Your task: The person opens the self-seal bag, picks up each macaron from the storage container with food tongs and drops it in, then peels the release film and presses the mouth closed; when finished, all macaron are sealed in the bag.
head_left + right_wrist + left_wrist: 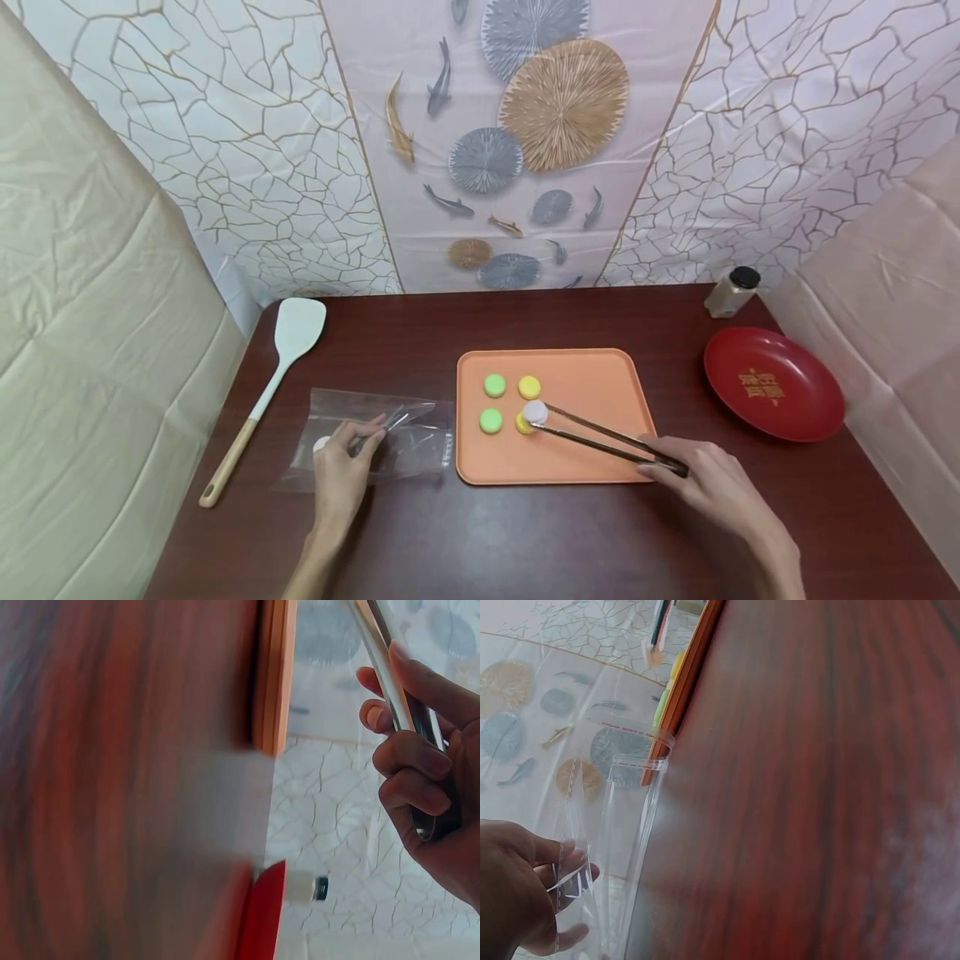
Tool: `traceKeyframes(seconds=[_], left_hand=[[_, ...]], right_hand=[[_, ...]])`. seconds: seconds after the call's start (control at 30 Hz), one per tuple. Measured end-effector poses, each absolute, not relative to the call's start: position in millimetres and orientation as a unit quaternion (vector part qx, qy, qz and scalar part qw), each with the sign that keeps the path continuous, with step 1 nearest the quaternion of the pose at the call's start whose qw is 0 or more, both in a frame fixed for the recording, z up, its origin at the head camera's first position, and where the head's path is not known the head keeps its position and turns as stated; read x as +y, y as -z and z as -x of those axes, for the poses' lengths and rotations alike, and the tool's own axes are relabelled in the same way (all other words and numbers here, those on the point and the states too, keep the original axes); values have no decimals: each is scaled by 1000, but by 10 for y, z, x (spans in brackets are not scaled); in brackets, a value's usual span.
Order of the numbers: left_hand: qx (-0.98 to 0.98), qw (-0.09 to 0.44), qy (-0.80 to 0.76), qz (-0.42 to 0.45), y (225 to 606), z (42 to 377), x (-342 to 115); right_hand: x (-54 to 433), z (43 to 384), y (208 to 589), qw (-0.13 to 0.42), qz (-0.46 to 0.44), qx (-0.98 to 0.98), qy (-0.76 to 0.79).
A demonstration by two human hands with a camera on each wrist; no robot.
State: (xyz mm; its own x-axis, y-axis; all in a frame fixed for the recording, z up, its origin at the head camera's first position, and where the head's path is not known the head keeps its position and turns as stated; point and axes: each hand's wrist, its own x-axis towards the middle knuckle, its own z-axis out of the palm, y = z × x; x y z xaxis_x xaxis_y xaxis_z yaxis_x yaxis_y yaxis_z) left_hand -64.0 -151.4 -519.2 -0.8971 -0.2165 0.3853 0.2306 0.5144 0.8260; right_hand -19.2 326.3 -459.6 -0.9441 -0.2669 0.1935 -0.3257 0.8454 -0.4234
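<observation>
My left hand (341, 471) pinches a clear plastic bag (423, 454) that lies on the table left of the tray; the left wrist view shows the film between the fingers (546, 851). A white round piece (321, 444) shows at the bag, partly hidden by this hand. My right hand (716, 483) grips metal tongs (592, 443), fingers wrapped round the handle in the right wrist view. At the tongs' tips is a whitish macaron (535, 412), over the orange tray (585, 379). It partly covers a yellow macaron (522, 425). Another yellow macaron (529, 387) and two green macarons (492, 421) sit on the tray.
A white spatula (298, 329) with a wooden handle lies at the left. On the right is a red oval plate (795, 375) with gold characters, and behind it stands a jar (727, 298) with a black lid. Patterned cloth hangs behind the table.
</observation>
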Motion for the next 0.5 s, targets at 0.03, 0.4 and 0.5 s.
traceKeyframes(seconds=[0.03,0.4,0.5], left_hand=[[-840,227,492,4,5192,640,-1515],[-846,223,485,7,5186,633,-1533],[-845,218,488,1,5182,625,-1536]], right_hand=[[3234,210,4593,66,-163,-956,-233],[2886,394,4558,37,-215,-942,-256],[2769,470,4567,15,-231,-937,-261]])
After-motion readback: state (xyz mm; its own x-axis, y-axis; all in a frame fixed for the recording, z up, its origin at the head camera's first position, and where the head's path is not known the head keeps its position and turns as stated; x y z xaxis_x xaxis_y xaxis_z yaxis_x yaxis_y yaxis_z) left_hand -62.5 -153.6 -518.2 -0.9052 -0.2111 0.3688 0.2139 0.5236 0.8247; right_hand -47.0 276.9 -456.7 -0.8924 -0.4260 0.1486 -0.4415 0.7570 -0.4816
